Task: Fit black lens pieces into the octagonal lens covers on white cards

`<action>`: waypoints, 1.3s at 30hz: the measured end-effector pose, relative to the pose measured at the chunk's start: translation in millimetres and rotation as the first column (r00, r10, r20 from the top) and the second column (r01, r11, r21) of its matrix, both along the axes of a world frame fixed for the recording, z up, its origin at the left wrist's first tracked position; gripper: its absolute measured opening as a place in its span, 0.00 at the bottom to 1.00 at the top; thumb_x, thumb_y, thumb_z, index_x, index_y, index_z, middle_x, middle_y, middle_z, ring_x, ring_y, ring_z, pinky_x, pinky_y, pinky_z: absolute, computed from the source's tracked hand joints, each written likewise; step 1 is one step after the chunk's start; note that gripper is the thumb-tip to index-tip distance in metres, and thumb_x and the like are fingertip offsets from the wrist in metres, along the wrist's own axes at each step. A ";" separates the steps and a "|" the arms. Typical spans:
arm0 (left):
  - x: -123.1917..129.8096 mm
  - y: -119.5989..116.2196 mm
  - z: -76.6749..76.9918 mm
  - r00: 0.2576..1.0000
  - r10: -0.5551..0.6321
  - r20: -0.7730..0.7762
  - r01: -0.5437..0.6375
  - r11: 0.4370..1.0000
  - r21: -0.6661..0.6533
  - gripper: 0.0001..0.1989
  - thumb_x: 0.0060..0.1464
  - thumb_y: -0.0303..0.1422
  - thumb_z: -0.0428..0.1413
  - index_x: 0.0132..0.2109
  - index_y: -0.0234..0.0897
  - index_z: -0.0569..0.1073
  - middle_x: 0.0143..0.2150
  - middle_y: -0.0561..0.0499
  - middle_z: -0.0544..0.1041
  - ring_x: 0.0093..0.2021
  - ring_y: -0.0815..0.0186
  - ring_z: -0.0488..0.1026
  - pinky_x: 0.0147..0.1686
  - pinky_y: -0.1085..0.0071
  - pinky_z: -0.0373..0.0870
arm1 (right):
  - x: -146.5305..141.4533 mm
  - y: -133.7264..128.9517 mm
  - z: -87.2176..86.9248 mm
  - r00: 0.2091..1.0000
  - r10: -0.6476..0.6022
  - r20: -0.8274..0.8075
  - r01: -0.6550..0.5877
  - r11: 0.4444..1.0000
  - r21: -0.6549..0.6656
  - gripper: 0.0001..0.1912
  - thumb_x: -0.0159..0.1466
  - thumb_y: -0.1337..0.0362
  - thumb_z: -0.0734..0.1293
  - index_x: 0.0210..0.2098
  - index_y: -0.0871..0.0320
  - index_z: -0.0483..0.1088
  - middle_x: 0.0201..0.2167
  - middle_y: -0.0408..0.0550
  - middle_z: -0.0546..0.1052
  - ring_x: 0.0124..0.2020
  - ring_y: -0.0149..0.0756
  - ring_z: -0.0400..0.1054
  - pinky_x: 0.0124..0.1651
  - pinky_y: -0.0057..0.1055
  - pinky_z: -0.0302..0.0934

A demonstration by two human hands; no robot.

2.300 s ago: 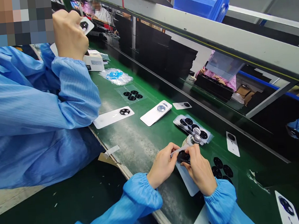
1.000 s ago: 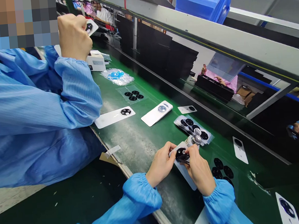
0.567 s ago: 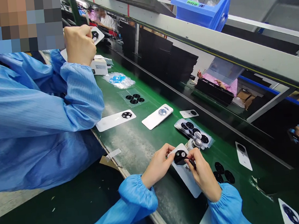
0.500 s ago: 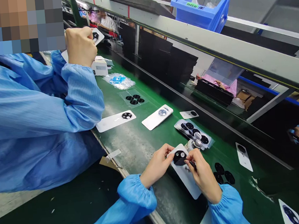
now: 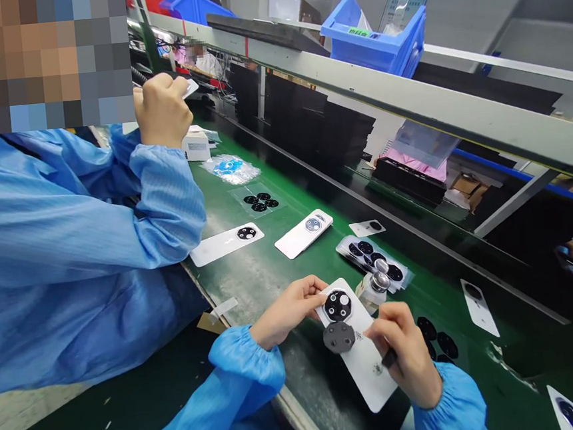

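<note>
My left hand [image 5: 294, 308] pinches the upper left corner of a white phone back cover [image 5: 367, 362], held tilted above the bench. Near the cover's top is a round black camera ring [image 5: 337, 305] with several holes. Just below it, a dull grey disc [image 5: 339, 337] with similar holes overhangs the cover's left edge. My right hand [image 5: 403, 348] is over the cover's right edge, its fingers curled round a small black item [image 5: 389, 358], mostly hidden. Beyond the cover stands a small bottle with a metal top [image 5: 373, 288].
A bagged stack of black discs [image 5: 370, 254] lies behind the bottle. More black discs [image 5: 445, 343] are by my right wrist. White covers [image 5: 303, 233] lie along the green bench [image 5: 252, 278]. A co-worker in a blue sleeve [image 5: 165, 199] works at the left. Overhead, a shelf carries a blue bin [image 5: 376, 36].
My right hand has drawn away from the camera ring, down and to the right. The grey disc now shows below the ring, which is uncovered. My left hand keeps its grip.
</note>
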State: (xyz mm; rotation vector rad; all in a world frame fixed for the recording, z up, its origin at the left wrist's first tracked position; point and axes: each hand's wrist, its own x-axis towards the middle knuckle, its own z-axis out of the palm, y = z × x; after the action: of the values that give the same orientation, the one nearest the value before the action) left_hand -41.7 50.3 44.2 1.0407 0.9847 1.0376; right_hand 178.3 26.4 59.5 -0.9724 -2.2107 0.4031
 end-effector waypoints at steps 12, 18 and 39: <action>0.8 -1.3 4.9 1.000 -0.007 -0.018 0.007 1.000 0.003 0.09 0.46 0.34 0.57 0.33 0.35 0.68 0.31 0.53 0.73 0.32 0.67 0.71 0.29 0.73 0.66 | -6.7 -11.0 4.8 0.900 0.074 0.429 -0.208 0.939 0.275 0.10 0.67 0.57 0.59 0.39 0.58 0.64 0.36 0.51 0.70 0.25 0.31 0.66 0.24 0.26 0.59; 5.8 -2.2 3.3 1.000 -0.010 -0.004 0.010 1.000 0.003 0.09 0.46 0.34 0.57 0.34 0.34 0.67 0.31 0.52 0.74 0.32 0.67 0.72 0.30 0.72 0.67 | -22.0 -23.8 -6.1 0.851 -0.070 0.521 -0.203 0.871 0.448 0.14 0.68 0.69 0.52 0.31 0.58 0.64 0.34 0.51 0.73 0.22 0.32 0.65 0.21 0.29 0.56; -1.5 0.7 -1.8 0.985 -0.084 -0.148 0.097 0.992 0.084 0.11 0.50 0.38 0.56 0.36 0.34 0.69 0.30 0.52 0.74 0.31 0.66 0.71 0.29 0.73 0.68 | 2.9 -24.0 4.1 0.989 0.049 0.136 -0.095 0.928 0.361 0.10 0.66 0.67 0.61 0.29 0.53 0.70 0.15 0.38 0.63 0.12 0.27 0.57 0.14 0.25 0.54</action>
State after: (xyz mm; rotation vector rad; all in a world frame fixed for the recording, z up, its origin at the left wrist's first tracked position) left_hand -43.2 51.0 42.4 1.2388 1.0038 0.9497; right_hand 181.2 2.4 63.7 -0.7307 -2.3276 -0.0455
